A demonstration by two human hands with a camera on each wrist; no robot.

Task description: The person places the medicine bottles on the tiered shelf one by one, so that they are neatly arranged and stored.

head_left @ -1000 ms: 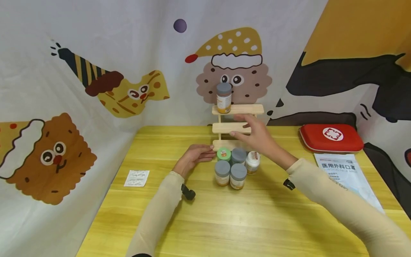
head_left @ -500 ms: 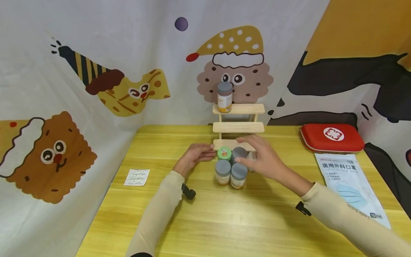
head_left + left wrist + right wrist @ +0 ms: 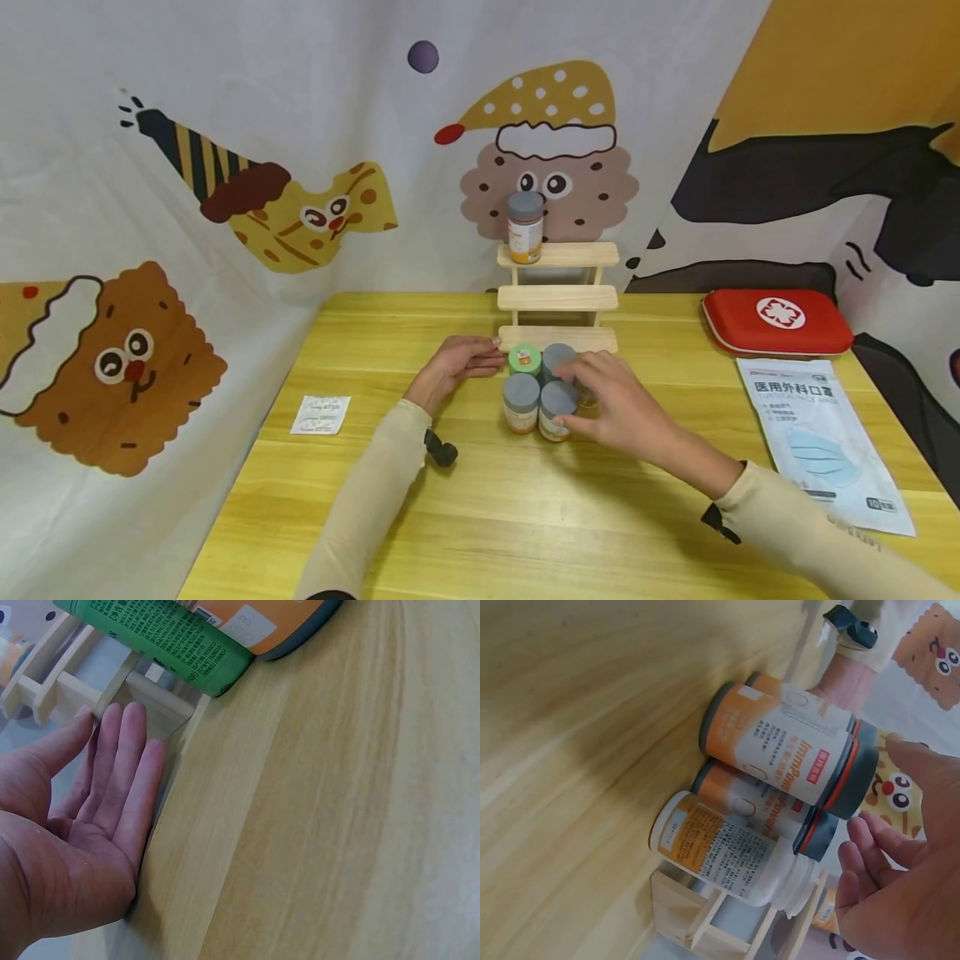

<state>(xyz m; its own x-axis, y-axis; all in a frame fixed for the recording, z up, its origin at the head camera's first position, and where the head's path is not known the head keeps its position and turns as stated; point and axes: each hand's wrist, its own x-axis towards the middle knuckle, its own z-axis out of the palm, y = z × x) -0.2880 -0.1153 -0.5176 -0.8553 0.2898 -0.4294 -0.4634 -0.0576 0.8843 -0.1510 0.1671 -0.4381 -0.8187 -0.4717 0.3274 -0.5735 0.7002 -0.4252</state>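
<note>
My left hand (image 3: 459, 358) lies on the table with fingers nearly straight, its fingertips at the left end of a small three-step wooden shelf (image 3: 558, 297). My right hand (image 3: 618, 404) is spread round the grey lid of the front right supplement bottle (image 3: 555, 427); in the right wrist view its thumb and fingers stand slightly apart from that lid (image 3: 853, 782). Beside it are another grey-lidded bottle (image 3: 521, 417), a green-lidded bottle (image 3: 524, 359) and a rear grey-lidded one (image 3: 558, 358). A white bottle (image 3: 731, 851), mostly hidden in the head view, stands beside them.
One grey-lidded bottle (image 3: 525, 229) stands on the shelf's top step at left. A red first-aid case (image 3: 776, 322) and a face mask packet (image 3: 825, 450) lie at right. A small white packet (image 3: 320, 414) lies at left. A patterned cloth (image 3: 360, 100) hangs behind.
My right hand has come down from in front of the shelf, passed over the rear bottles and reached the front right one. My left hand has stayed at the shelf's end.
</note>
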